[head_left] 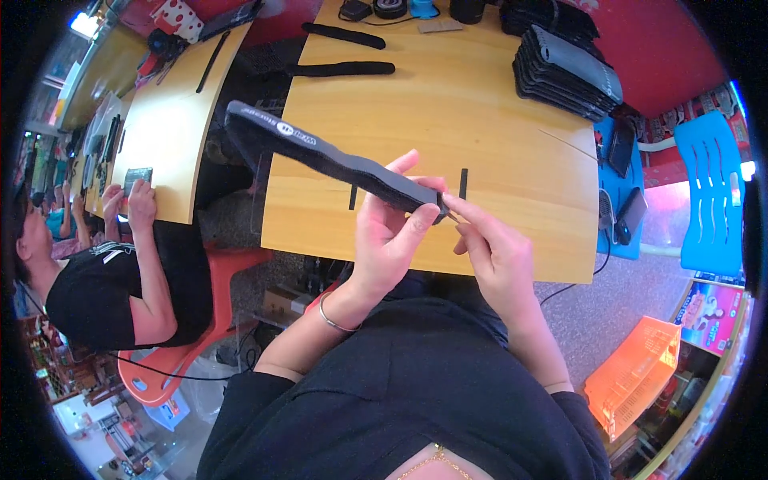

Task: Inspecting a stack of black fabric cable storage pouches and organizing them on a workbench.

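A long black fabric strap [328, 160] with pale printing near its far end stretches up and left over the wooden table. Its near end lies in my left hand [386, 240], gripped between the thumb and fingers. My right hand [500, 260] closes on the tip of that end, index finger against it and thumb below. A small thin piece shows between the right fingertips; its kind is too small to make out. On the table under my hands lie two short black strips [463, 184], one on each side of the strap's near end.
On the wooden table [448, 112], two black straps [344, 69] lie far left and a stack of dark fabric pieces [564, 72] far right. A blue chair [708, 192] and an orange crate [636, 376] stand right. At left, a person [132, 280] works at another table.
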Demonstrator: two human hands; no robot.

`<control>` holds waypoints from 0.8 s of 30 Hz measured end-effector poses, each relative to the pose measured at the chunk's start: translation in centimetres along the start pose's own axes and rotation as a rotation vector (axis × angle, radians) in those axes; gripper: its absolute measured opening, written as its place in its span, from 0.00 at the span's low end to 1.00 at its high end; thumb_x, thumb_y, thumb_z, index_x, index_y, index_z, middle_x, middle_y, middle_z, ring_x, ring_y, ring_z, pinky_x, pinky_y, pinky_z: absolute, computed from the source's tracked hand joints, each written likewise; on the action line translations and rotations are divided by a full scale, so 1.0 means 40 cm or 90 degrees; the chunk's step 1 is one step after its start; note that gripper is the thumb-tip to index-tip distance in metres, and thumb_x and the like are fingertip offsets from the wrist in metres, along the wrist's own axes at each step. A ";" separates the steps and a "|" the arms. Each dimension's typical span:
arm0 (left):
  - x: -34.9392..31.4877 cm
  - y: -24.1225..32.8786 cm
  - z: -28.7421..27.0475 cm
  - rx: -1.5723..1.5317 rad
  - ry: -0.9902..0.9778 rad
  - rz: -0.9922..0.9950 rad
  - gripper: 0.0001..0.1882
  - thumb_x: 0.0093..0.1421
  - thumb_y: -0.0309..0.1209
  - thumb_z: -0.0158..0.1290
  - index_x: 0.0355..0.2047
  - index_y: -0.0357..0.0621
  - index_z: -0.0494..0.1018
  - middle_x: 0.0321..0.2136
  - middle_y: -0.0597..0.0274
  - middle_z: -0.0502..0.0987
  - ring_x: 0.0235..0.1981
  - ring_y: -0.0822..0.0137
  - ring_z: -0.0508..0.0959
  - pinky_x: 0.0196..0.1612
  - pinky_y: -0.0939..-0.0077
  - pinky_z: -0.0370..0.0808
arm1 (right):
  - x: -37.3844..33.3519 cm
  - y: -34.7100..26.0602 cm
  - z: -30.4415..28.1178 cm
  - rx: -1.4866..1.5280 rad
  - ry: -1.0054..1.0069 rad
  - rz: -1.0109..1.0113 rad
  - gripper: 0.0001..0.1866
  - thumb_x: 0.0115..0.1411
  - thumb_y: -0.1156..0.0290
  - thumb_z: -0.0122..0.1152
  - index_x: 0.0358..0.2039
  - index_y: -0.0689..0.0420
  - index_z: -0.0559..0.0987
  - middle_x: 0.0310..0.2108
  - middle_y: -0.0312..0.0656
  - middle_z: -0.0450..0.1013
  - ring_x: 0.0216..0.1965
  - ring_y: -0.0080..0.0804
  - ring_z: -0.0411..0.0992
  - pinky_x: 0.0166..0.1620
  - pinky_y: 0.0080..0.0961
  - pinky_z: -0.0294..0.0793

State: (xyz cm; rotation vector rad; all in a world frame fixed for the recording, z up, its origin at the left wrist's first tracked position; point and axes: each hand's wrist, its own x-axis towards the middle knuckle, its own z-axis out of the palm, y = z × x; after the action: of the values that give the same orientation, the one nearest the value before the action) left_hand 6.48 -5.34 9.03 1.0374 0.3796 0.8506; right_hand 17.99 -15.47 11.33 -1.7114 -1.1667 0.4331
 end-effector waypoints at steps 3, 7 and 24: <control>0.003 0.000 -0.006 0.029 -0.015 0.008 0.32 0.63 0.22 0.51 0.64 0.37 0.51 0.47 0.49 0.75 0.47 0.65 0.77 0.52 0.69 0.75 | -0.002 0.006 -0.002 0.043 -0.018 0.007 0.21 0.57 0.78 0.59 0.51 0.47 0.78 0.24 0.39 0.75 0.22 0.30 0.73 0.27 0.27 0.72; 0.003 0.006 0.004 0.035 0.033 -0.015 0.32 0.62 0.20 0.52 0.64 0.35 0.52 0.44 0.50 0.77 0.46 0.65 0.78 0.50 0.71 0.76 | -0.003 0.012 0.004 -0.063 -0.013 -0.042 0.20 0.57 0.80 0.58 0.51 0.49 0.78 0.27 0.41 0.77 0.22 0.29 0.74 0.28 0.26 0.73; 0.001 0.008 0.002 0.036 0.022 -0.005 0.37 0.59 0.16 0.54 0.65 0.37 0.50 0.48 0.50 0.73 0.50 0.66 0.75 0.55 0.72 0.73 | 0.007 0.020 0.028 0.125 0.015 0.035 0.18 0.58 0.83 0.56 0.48 0.51 0.79 0.27 0.43 0.76 0.21 0.26 0.72 0.27 0.22 0.72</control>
State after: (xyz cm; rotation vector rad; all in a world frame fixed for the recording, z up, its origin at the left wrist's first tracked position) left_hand 6.42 -5.28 9.33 1.0736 0.4391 0.8552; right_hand 17.70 -14.69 10.18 -1.5761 -1.0272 0.5421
